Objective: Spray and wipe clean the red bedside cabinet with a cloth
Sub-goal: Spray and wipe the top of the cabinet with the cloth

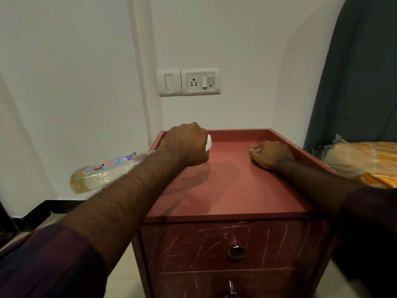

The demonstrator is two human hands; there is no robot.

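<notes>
Red bedside cabinet (225, 181) looks barely started to me: left hand (184, 145) grips the spray bottle (103, 171), right hand (272, 154) clutches what seems the cloth (255, 150), wiping yet to come

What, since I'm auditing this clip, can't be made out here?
Head view only.
Trigger of the bottle: hidden inside the left hand; just a white tip shows.
Label: too blurred to read.
Patterned bit at the right hand: mostly covered by that hand; cloth or not, cannot tell.
Lower drawer of the cabinet: cut off by the bottom edge.
</notes>
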